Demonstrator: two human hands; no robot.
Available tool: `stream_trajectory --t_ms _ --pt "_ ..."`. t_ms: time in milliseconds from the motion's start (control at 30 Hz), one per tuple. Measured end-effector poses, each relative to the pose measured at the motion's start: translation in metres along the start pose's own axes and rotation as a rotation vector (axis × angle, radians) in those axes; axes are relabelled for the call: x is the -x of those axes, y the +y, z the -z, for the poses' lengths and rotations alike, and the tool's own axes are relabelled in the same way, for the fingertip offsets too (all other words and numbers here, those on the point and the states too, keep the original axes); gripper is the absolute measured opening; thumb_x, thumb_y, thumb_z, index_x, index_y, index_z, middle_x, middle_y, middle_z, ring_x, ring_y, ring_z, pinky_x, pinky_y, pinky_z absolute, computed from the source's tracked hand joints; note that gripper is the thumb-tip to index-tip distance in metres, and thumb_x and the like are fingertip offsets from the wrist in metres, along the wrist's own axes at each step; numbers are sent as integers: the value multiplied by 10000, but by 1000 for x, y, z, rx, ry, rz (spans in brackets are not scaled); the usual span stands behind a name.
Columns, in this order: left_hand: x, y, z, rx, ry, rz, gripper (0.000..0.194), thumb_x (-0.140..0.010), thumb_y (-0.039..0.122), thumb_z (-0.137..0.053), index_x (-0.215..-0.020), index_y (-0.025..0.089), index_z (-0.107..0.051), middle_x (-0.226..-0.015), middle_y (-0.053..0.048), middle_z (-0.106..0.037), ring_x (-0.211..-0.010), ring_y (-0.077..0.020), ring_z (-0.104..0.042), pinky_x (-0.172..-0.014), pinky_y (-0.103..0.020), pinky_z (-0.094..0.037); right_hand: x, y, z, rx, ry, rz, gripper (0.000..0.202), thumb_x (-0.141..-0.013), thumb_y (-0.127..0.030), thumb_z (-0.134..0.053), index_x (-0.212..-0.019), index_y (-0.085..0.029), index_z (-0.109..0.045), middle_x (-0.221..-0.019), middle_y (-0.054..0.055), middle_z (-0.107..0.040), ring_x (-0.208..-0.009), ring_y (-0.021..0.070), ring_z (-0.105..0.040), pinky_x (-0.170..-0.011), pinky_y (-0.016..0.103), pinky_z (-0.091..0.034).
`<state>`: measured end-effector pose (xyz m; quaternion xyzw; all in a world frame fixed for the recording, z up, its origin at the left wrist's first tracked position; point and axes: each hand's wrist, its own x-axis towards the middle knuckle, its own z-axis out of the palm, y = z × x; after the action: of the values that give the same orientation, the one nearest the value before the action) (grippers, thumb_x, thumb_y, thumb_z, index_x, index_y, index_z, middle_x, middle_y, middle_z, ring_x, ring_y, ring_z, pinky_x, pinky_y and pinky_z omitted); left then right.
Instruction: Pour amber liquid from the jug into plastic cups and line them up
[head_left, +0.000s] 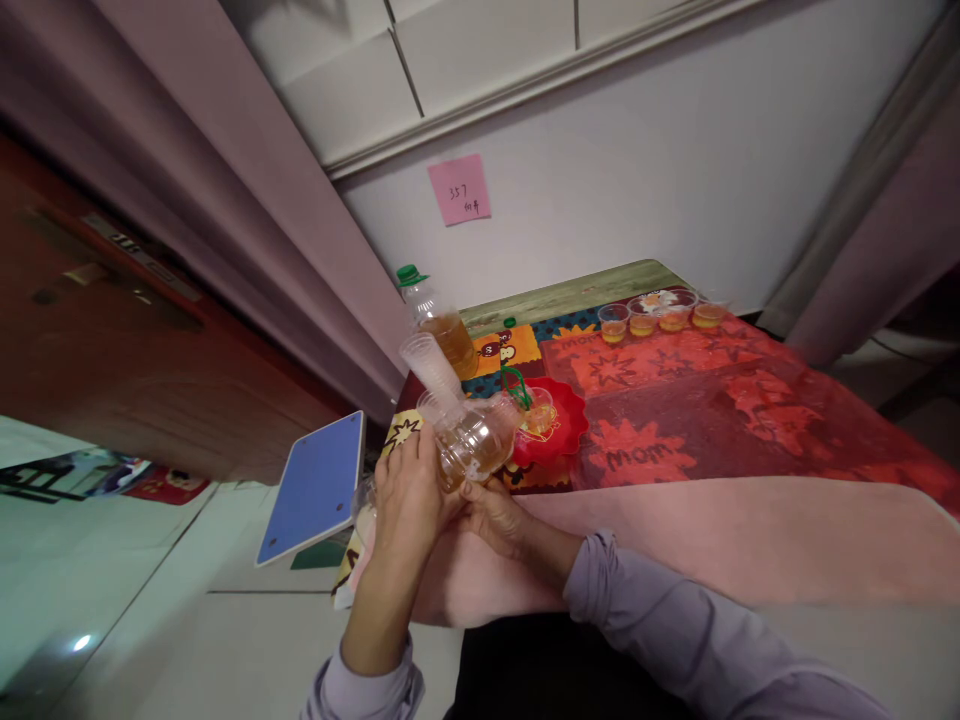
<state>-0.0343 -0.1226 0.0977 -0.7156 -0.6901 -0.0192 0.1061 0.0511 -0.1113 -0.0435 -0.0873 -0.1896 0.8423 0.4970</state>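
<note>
Both my hands hold a clear plastic bottle [476, 442] of amber liquid, which lies tilted with its neck toward the right. My left hand [409, 485] wraps the bottle's base end. Underneath, my right hand [495, 515] grips its near side. A green carry handle [515, 388] loops from the bottle's neck. The mouth is over or beside a clear plastic cup [540, 412] on a red scalloped plate [576, 415]; I cannot tell whether liquid is flowing. Just beyond my left hand leans a stack of clear plastic cups [433, 365].
Another bottle with a green cap [411, 275] stands at the back left. A loose green cap [510, 322] lies nearby. Several cups of amber liquid [643, 322] line the table's far side. A blue board [315, 485] is left of the table; the wall bears a pink note [459, 190].
</note>
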Motion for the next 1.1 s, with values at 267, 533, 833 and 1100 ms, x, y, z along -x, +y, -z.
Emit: stream_trajectory --t_ms 267,533,833,1100 --pt "0 1 1 15 -13 5 812 -805 291 -810 -1512 135 -442 -1443 -223 -664 -1348 -402 -626 -1098 -512 -484 0 -1 -1 -10 -9 7 576 -724 -459 -968 -1186 -248 -696 -1017 53 -817 -1022 277 -774 -874 462 -661" --pt "-1 4 5 10 -38 24 827 -803 274 -830 -1523 121 -454 -1475 -222 -650 -1381 -402 -615 -1132 -511 -481 -1 2 0 -8 -3 7 573 -721 -451 -967 -1187 -246 -704 -1071 62 -824 -1041 284 -771 -895 484 -655" --pt "-1 4 2 10 -15 26 875 -778 269 -860 -1536 115 -453 -1458 -229 -663 -1373 -403 -624 -1125 -513 -482 0 -2 -2 -2 -6 8 552 -710 -463 -977 -1155 -255 -724 -1063 54 -826 -1084 295 -764 -926 480 -651" --pt "-1 2 2 20 -20 16 842 -800 288 -842 -1523 98 -456 -1475 -230 -651 -1372 -412 -620 -1124 -523 -480 0 -2 -4 -10 6 10 557 -702 -460 -983 -1152 -264 -721 -1067 44 -823 -1067 288 -767 -922 472 -657"
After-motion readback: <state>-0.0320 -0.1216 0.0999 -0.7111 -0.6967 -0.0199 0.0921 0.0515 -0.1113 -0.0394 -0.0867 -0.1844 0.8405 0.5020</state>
